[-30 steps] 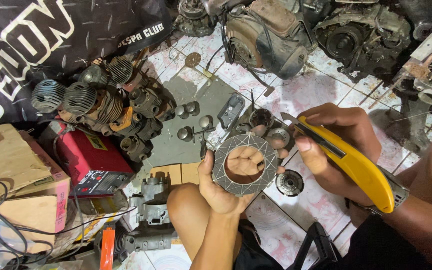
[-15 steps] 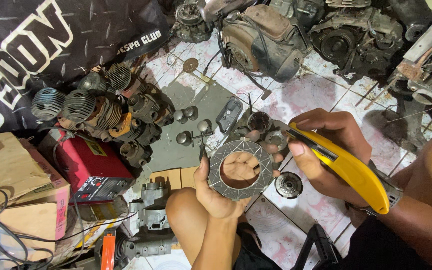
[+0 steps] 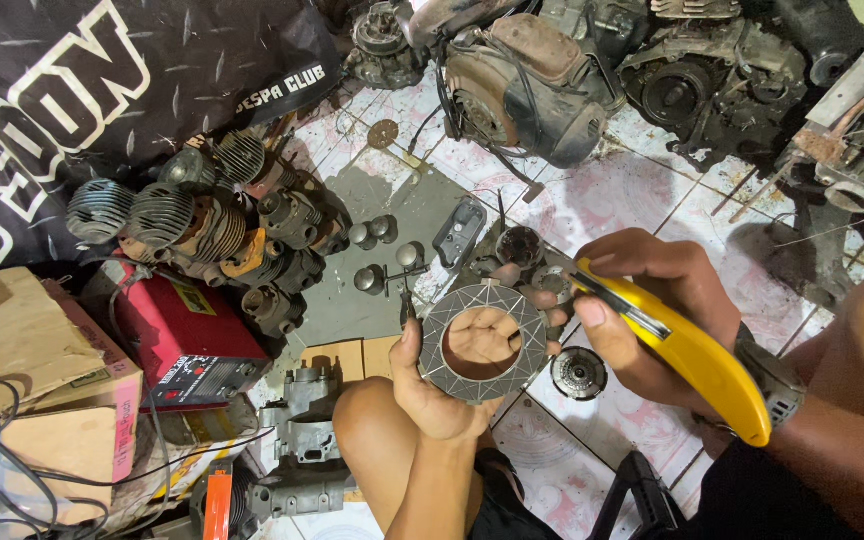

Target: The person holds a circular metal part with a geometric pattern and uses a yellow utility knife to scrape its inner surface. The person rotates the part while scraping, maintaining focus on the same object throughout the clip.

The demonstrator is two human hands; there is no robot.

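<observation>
In the head view, the left hand [image 3: 442, 385] is holding up a flat grey ring [image 3: 483, 342], its fingers clamped on the rim: the thumb is pressing the left edge, and the other fingers are showing through the open centre from behind. The ring is facing the camera, just above the bent knee. The right hand [image 3: 657, 300] is gripping a yellow knife [image 3: 687, 350], fingers wrapped tight around the handle. The knife's long axis is running from lower right up to the left, with its tip reaching the ring's upper right edge, beside the left fingertips. A small round gear [image 3: 579, 373] is lying on the tiled floor [image 3: 592, 195] just below the knife hand.
</observation>
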